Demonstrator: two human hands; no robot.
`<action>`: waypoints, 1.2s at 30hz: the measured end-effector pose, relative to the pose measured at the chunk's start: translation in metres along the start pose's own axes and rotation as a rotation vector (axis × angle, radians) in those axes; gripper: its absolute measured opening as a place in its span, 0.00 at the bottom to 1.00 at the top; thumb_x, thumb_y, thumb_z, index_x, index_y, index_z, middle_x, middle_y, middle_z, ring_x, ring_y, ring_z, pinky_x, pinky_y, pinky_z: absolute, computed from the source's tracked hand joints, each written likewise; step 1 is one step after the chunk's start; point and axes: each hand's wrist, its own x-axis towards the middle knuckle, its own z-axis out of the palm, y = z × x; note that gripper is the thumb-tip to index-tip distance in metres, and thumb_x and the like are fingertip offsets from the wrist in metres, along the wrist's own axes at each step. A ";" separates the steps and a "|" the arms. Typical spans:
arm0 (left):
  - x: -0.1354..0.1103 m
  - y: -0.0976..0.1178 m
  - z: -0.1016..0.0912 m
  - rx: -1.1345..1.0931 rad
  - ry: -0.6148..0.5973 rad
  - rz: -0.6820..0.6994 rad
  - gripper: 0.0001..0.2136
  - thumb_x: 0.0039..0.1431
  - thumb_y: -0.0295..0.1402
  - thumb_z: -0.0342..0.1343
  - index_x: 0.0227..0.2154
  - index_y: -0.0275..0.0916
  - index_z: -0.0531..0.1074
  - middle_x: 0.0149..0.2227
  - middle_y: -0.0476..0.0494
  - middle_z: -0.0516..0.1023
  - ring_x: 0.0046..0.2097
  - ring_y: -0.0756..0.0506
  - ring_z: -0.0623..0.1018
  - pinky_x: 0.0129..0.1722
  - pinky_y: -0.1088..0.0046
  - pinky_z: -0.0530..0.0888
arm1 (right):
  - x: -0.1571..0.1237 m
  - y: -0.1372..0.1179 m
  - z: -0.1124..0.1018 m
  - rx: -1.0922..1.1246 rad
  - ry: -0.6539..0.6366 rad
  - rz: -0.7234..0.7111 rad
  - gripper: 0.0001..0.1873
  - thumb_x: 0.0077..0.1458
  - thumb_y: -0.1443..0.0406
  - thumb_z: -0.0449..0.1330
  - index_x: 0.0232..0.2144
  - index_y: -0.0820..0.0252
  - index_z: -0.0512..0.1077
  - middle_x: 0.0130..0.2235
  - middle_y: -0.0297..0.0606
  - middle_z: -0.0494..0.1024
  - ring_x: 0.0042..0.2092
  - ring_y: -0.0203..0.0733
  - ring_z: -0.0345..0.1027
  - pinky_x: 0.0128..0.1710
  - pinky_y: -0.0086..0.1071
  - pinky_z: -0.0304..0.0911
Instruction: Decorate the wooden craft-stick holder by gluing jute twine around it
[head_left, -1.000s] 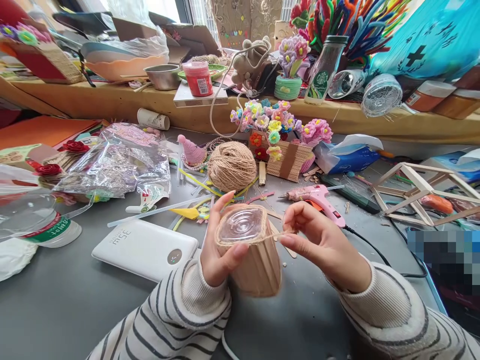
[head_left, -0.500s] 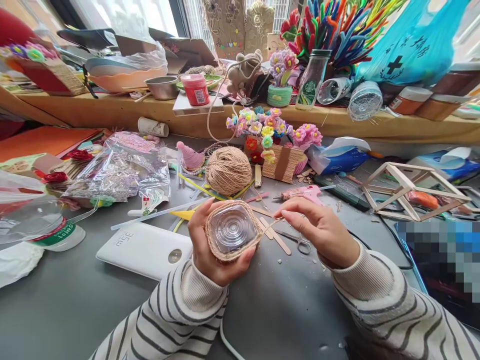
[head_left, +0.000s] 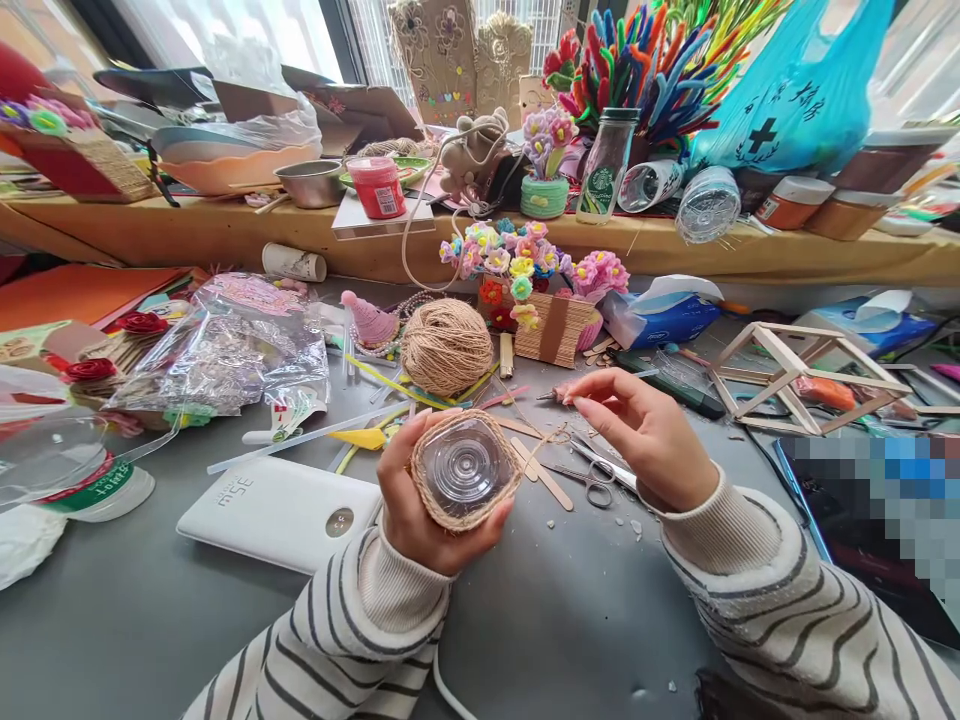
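My left hand (head_left: 409,500) is wrapped round a clear container (head_left: 465,455), its ringed face towards me and tan twine wound along the rim. From the rim's right side a short piece of twine (head_left: 551,438) sticks out, looking slack. My right hand (head_left: 649,430) is raised beyond it, thumb and forefinger drawn close together over a pink glue gun (head_left: 551,396) that the hand mostly covers. What the fingertips hold, if anything, is not clear. Below this hand lie small scissors (head_left: 596,485) and flat wooden sticks (head_left: 551,485).
A ball of twine (head_left: 448,345) sits beyond the container. A white power bank (head_left: 281,510) lies left of my left hand. On the right stand a wooden stick frame (head_left: 806,380) and a dark screen (head_left: 847,540). Behind runs a crowded ledge (head_left: 360,240).
My right hand has moved slightly up and away from the container, over the glue gun. The twine has gone from stretched to slack. The view has shifted a little.
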 end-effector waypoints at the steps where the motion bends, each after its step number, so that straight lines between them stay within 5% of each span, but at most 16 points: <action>1: 0.001 -0.001 0.000 0.002 0.001 0.014 0.42 0.42 0.37 0.67 0.61 0.49 0.55 0.52 0.39 0.70 0.50 0.35 0.76 0.52 0.50 0.71 | 0.001 0.000 0.000 -0.037 -0.004 0.003 0.11 0.56 0.57 0.57 0.34 0.59 0.72 0.39 0.43 0.80 0.40 0.43 0.73 0.39 0.36 0.68; 3: 0.004 -0.002 -0.002 0.004 0.010 0.020 0.40 0.44 0.36 0.66 0.61 0.45 0.56 0.49 0.39 0.72 0.48 0.36 0.77 0.49 0.53 0.73 | 0.003 -0.001 -0.004 -0.170 -0.022 0.012 0.12 0.58 0.58 0.55 0.36 0.60 0.72 0.39 0.44 0.80 0.37 0.42 0.73 0.36 0.34 0.67; 7: 0.008 -0.004 -0.006 -0.032 0.035 -0.049 0.33 0.48 0.34 0.63 0.58 0.39 0.59 0.47 0.39 0.75 0.46 0.39 0.79 0.46 0.60 0.75 | 0.010 -0.004 -0.023 -0.823 -0.182 0.073 0.12 0.61 0.62 0.52 0.39 0.59 0.74 0.37 0.39 0.81 0.33 0.39 0.72 0.34 0.31 0.64; 12: 0.007 -0.004 -0.007 -0.119 0.064 -0.095 0.31 0.49 0.34 0.63 0.57 0.41 0.61 0.48 0.40 0.75 0.47 0.40 0.79 0.47 0.63 0.75 | 0.003 0.000 -0.043 -1.085 -0.361 0.168 0.05 0.51 0.64 0.62 0.24 0.56 0.75 0.25 0.39 0.78 0.28 0.44 0.72 0.24 0.32 0.52; 18: 0.004 -0.011 -0.011 -0.124 0.069 -0.132 0.32 0.48 0.35 0.64 0.56 0.40 0.61 0.48 0.39 0.75 0.46 0.39 0.79 0.47 0.60 0.75 | -0.025 0.004 -0.044 -1.199 -0.476 0.232 0.09 0.39 0.68 0.70 0.20 0.57 0.72 0.27 0.42 0.80 0.28 0.49 0.76 0.21 0.31 0.51; 25: 0.004 -0.007 -0.007 -0.132 0.125 -0.188 0.31 0.48 0.39 0.64 0.55 0.39 0.61 0.47 0.37 0.76 0.45 0.38 0.79 0.46 0.57 0.76 | -0.061 0.005 -0.047 -1.214 -0.454 0.221 0.05 0.51 0.68 0.63 0.33 0.58 0.73 0.36 0.42 0.81 0.36 0.49 0.78 0.28 0.34 0.64; 29: 0.005 -0.005 -0.004 -0.154 0.117 -0.218 0.31 0.47 0.37 0.65 0.54 0.41 0.61 0.47 0.40 0.75 0.46 0.40 0.79 0.48 0.59 0.74 | -0.063 0.009 -0.027 -1.124 -0.382 0.003 0.08 0.57 0.66 0.58 0.41 0.57 0.73 0.40 0.41 0.80 0.40 0.44 0.76 0.35 0.33 0.67; 36: 0.003 -0.004 -0.004 -0.251 0.135 -0.314 0.32 0.49 0.42 0.62 0.55 0.38 0.59 0.48 0.38 0.73 0.47 0.41 0.77 0.51 0.62 0.72 | -0.050 0.018 0.009 -1.155 -0.313 0.089 0.08 0.54 0.74 0.56 0.33 0.61 0.73 0.36 0.44 0.81 0.37 0.47 0.77 0.26 0.32 0.61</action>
